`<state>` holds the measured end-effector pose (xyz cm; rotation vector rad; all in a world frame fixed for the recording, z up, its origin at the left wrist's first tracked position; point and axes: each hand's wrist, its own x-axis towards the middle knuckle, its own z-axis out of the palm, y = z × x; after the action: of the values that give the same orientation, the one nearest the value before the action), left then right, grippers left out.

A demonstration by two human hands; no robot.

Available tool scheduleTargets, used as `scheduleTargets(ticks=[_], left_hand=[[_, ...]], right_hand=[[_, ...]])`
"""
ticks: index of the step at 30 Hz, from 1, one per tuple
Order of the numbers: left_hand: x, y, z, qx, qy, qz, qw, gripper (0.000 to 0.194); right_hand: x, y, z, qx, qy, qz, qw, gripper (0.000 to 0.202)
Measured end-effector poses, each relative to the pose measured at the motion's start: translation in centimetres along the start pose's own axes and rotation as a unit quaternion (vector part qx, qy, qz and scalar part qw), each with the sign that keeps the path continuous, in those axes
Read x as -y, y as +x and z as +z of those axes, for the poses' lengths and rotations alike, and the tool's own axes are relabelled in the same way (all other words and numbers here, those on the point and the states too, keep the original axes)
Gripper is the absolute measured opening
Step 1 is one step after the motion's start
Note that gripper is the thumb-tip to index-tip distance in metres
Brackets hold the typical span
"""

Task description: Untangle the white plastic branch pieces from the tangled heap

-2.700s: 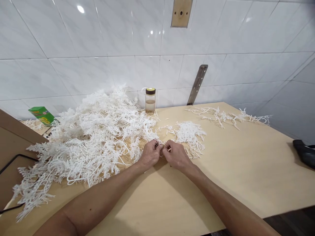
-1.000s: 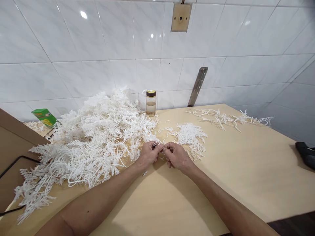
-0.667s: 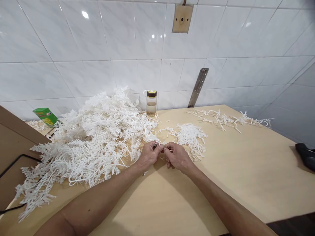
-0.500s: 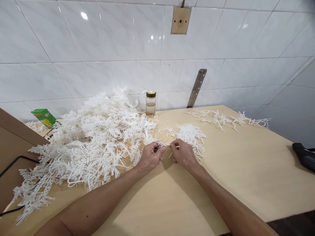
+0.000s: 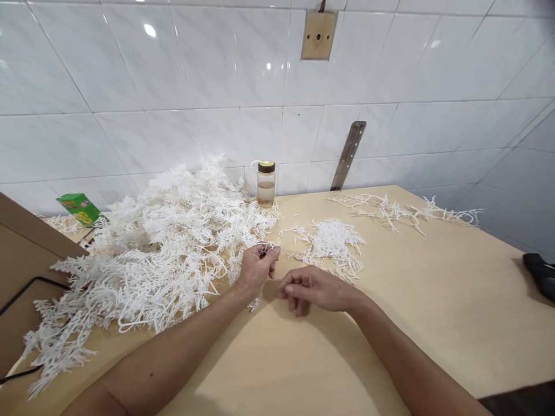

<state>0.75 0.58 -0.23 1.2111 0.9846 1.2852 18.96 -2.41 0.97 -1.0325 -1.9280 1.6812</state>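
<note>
A large heap of white branching pieces (image 5: 173, 242) covers the left of the wooden table (image 5: 433, 312). At the heap's right edge my left hand (image 5: 258, 266) pinches a thin white branched piece (image 5: 269, 245) between thumb and fingers. My right hand (image 5: 307, 289) hovers over the table to the right and slightly nearer, its fingers curled and a little blurred; whether it holds a small bit cannot be made out. Just beyond it lies a small pile of short white pieces (image 5: 333, 242).
A bottle (image 5: 266, 184) stands by the tiled wall, with a metal strip (image 5: 348, 156) leaning to its right. Bare white stems (image 5: 403, 212) lie at the back right. A green box (image 5: 78, 209), a brown carton (image 5: 30, 266) and a black object (image 5: 540, 276) sit at the sides.
My right hand has moved away from the small pile, nearer to me, and its fingers have loosened. My left hand has shifted slightly left with the white piece.
</note>
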Motion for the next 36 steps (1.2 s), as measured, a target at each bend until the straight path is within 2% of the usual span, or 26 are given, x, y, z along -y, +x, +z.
scheduleTargets(ticks=[1,2,3,5,7,9,12,15,19,22,24,27,29,33,36], left_hand=[[0.0,0.0,0.0,0.003,0.003,-0.003,1.000,0.033],[0.1,-0.1,0.0,0.010,0.010,-0.004,1.000,0.033],[0.1,-0.1,0.0,0.017,0.018,-0.002,1.000,0.034],[0.0,-0.4,0.2,0.032,0.041,0.007,0.999,0.034],[-0.1,-0.8,0.4,0.057,0.076,0.012,0.995,0.034],[-0.5,-1.4,0.7,0.101,0.114,0.005,0.988,0.031],[-1.4,-2.2,1.0,0.205,0.162,-0.007,0.965,0.027],[-2.4,-2.8,1.1,0.282,0.187,0.030,0.941,0.026],[-2.9,-3.3,1.0,0.341,0.206,0.097,0.912,0.025],[-2.8,-3.6,1.1,0.372,0.218,0.106,0.896,0.023],[-2.7,-3.7,1.2,0.384,0.222,0.100,0.890,0.022],[-2.6,-3.8,1.2,0.403,0.222,0.094,0.883,0.023],[-2.6,-3.9,1.0,0.407,0.218,0.083,0.883,0.028],[-3.1,-4.0,0.6,0.401,0.224,0.028,0.888,0.045],[-3.4,-3.9,0.5,0.386,0.224,-0.015,0.895,0.055]], right_hand=[[-0.2,0.2,0.2,0.022,0.020,-0.002,1.000,0.036],[-0.6,0.5,0.2,0.010,0.031,-0.006,0.999,0.035],[-1.1,0.8,0.0,-0.028,0.030,-0.011,0.999,0.033],[-2.3,1.4,-0.8,-0.154,0.017,-0.021,0.988,0.027],[-3.2,1.7,-1.8,-0.281,0.010,-0.012,0.960,0.024],[-3.5,1.8,-2.4,-0.345,0.014,-0.002,0.938,0.027],[-2.9,1.5,-2.4,-0.344,0.027,-0.008,0.938,0.037],[-2.1,1.3,-1.8,-0.309,0.056,-0.013,0.949,0.046],[-1.8,1.4,-0.9,-0.254,0.106,0.011,0.961,0.051],[-1.5,1.4,-0.4,-0.200,0.106,-0.030,0.974,0.044],[-1.2,1.3,-0.3,-0.186,0.074,-0.058,0.978,0.037],[-1.0,1.2,-0.3,-0.216,0.009,-0.060,0.975,0.034],[-1.1,1.2,-0.6,-0.265,-0.012,-0.052,0.963,0.035],[-1.8,1.4,-1.4,-0.378,0.000,-0.067,0.923,0.039],[-2.0,1.4,-1.8,-0.415,0.022,-0.101,0.904,0.041]])
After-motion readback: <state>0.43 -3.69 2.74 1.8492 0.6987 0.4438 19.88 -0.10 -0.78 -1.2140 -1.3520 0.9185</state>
